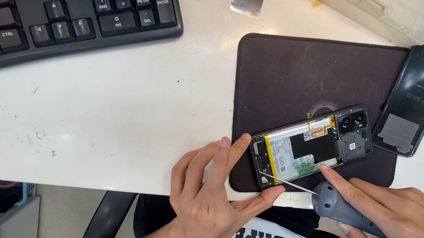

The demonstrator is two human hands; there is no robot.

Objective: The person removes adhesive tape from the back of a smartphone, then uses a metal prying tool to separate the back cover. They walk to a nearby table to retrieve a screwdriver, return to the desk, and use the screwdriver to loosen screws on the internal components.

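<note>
- On the dark rectangular mat at the white worktop's near edge lies an opened black smartphone with its battery and boards bared.
- Left hand pinches the phone's left end, grip closed on it between fingers and thumb.
- Right hand grasps a grey-handled screwdriver, its thin shaft reaching the phone's lower left corner.
- Just right of the phone rests a glossy black back cover.
</note>
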